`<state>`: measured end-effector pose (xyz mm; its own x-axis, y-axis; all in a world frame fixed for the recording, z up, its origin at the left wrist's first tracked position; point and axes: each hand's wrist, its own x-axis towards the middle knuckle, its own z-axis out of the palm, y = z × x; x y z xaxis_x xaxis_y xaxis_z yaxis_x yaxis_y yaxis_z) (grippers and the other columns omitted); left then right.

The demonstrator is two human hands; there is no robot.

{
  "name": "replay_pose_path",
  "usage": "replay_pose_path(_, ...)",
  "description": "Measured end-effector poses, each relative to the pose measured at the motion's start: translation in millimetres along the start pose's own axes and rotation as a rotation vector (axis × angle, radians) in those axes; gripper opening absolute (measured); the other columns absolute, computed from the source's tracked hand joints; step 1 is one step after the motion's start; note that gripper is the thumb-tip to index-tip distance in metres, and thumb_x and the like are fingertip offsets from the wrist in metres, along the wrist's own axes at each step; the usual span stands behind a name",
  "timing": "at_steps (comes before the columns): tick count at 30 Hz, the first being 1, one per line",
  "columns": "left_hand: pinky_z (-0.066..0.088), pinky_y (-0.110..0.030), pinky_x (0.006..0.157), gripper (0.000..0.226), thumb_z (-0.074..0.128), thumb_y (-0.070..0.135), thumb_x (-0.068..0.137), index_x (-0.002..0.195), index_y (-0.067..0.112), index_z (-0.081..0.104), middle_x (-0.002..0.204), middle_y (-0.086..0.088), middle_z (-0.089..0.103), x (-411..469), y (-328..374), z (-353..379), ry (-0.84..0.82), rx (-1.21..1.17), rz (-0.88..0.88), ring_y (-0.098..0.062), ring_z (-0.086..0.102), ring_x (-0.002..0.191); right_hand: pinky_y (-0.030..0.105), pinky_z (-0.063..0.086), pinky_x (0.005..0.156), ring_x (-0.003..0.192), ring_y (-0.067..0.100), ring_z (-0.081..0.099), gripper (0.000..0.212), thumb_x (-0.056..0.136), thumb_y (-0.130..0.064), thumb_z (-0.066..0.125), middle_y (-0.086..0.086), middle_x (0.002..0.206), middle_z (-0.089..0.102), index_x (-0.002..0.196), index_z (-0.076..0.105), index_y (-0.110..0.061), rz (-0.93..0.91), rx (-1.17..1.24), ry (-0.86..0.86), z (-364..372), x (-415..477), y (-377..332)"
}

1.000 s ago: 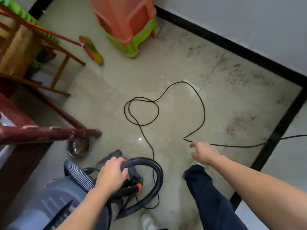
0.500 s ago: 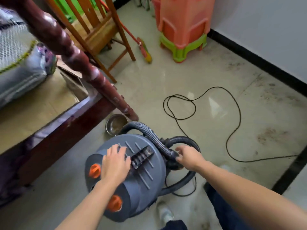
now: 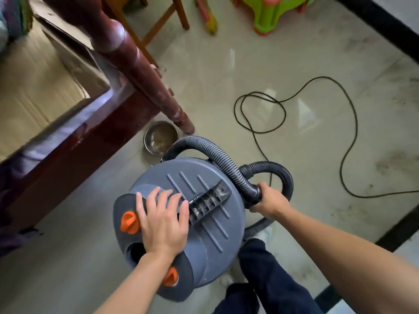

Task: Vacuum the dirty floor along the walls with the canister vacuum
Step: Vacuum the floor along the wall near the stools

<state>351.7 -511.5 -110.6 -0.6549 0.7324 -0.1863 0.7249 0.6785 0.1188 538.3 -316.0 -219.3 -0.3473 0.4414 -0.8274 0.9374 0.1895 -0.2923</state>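
Right now the grey canister vacuum (image 3: 204, 241) stands upright on the pale tiled floor (image 3: 215, 87), close in front of the person's dark trouser leg (image 3: 272, 279) and just beside the foot of a dark red wooden post (image 3: 136, 64). Of the two hands, the left hand (image 3: 164, 220) lies flat on the vacuum's lid with its fingers straight and spread, next to an orange knob (image 3: 129, 223) and the black carrying handle (image 3: 209, 203); it grips nothing. The right hand (image 3: 269, 200) is curled round the ribbed black hose (image 3: 226, 162) at the right edge of the lid, where the hose arcs over from the far side of the canister and loops back in a second bend.

A small metal bowl (image 3: 161, 138) sits on the floor between the post and the vacuum. The thin black power cord (image 3: 317, 123) lies in loose loops to the right, well apart from the canister. Brownish dirt smudges (image 3: 390, 165) mark the tiles near the black border strip (image 3: 385, 26) along the wall. A green plastic stool (image 3: 272, 14) and a broom head (image 3: 209, 17) sit at the far edge.
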Motion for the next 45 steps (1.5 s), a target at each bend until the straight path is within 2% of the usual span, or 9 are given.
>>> replay_pose_path(17,0.014,-0.057,0.114,0.058,0.037,0.048,0.092,0.13,0.011,0.058,0.133,-0.01,0.059,14.7,4.9,-20.6,-0.177,-0.144,0.045,-0.03,0.054,0.121,0.032,0.048,0.071,0.08,0.021,0.061,0.05,0.06,-0.032,0.082,-0.008,0.086,0.064,0.102,0.055,-0.034,-0.158,0.23,0.625,-86.0,-68.2,-99.7)
replay_pose_path(22,0.022,-0.043,0.113,0.084,0.071,0.03,0.083,0.151,0.013,0.024,0.157,-0.012,0.023,67.0,-73.7,-51.7,-0.116,-0.576,-0.021,-0.031,0.026,0.142,0.034,0.04,0.076,0.081,0.028,0.06,0.051,0.055,-0.017,0.085,0.0,0.088,0.067,0.103,0.066,-0.018,-0.298,0.072,0.876,-68.6,-110.2,-172.3)
replay_pose_path(25,0.025,-0.046,0.111,0.091,0.077,0.022,0.075,0.15,0.014,0.026,0.155,-0.014,0.026,120.4,-144.5,-85.0,-0.032,-0.44,-0.007,-0.034,0.026,0.14,0.032,0.033,0.081,0.086,0.027,0.059,0.05,0.056,-0.02,0.079,-0.001,0.093,0.067,0.104,0.067,-0.015,-0.391,0.091,0.886,-42.9,-128.9,-225.8)
replay_pose_path(31,0.048,-0.038,0.068,0.025,0.07,0.003,0.067,0.088,0.015,0.065,0.077,-0.002,0.064,122.7,-207.4,-116.3,-0.324,-0.481,0.303,-0.029,0.062,0.08,0.06,0.035,0.103,0.117,0.036,0.055,0.05,0.061,-0.017,0.083,0.008,0.115,0.065,0.109,0.069,-0.012,-0.338,0.124,1.027,17.1,-160.3,-269.7)
replay_pose_path(34,0.046,-0.042,0.063,0.018,0.066,0.001,0.066,0.079,0.011,0.062,0.072,-0.004,0.061,81.1,-213.7,-114.1,-0.348,-0.561,0.411,-0.029,0.057,0.073,0.05,0.028,0.117,0.141,0.034,0.034,0.064,0.068,0.006,0.074,0.016,0.147,0.042,0.127,0.062,-0.015,-0.094,0.431,1.004,48.8,-179.8,-266.9)
replay_pose_path(37,0.046,-0.043,0.067,0.017,0.066,0.005,0.068,0.082,0.013,0.062,0.077,-0.002,0.062,36.5,-209.2,-106.4,-0.374,-0.575,0.509,-0.027,0.056,0.078,0.041,0.043,0.107,0.126,0.027,0.052,0.06,0.085,0.014,0.054,0.014,0.145,0.046,0.139,0.052,-0.012,0.041,1.136,0.954,60.1,-198.2,-270.8)
replay_pose_path(40,0.046,-0.043,0.071,0.021,0.067,0.008,0.068,0.088,0.015,0.063,0.081,-0.001,0.063,-3.1,-207.3,-101.1,-0.35,-0.549,0.612,-0.026,0.055,0.081,0.045,0.051,0.079,0.091,0.032,0.064,0.047,0.102,-0.04,0.048,0.019,0.113,0.064,0.128,0.059,-0.002,0.025,1.956,0.573,51.9,-218.3,-277.8)
replay_pose_path(42,0.046,-0.043,0.075,0.026,0.068,0.009,0.068,0.093,0.015,0.061,0.085,-0.001,0.062,-20.4,-210.5,-96.1,-0.371,-0.542,0.619,-0.026,0.056,0.085,0.039,0.049,0.069,0.07,0.024,0.06,0.057,0.097,-0.059,0.042,0.011,0.088,0.061,0.113,0.058,-0.007,-0.098,2.064,0.378,46.6,-231.5,-278.5)
replay_pose_path(45,0.044,-0.042,0.082,0.031,0.072,0.017,0.073,0.1,0.016,0.056,0.096,0.0,0.057,-62.2,-216.0,-88.8,-0.547,-0.434,0.723,-0.023,0.053,0.092,0.029,0.049,0.057,0.057,0.016,0.057,0.02,0.095,-0.032,0.058,0.003,0.075,0.054,0.087,0.054,-0.015,-0.14,1.922,0.389,79.9,-266.0,-256.0)
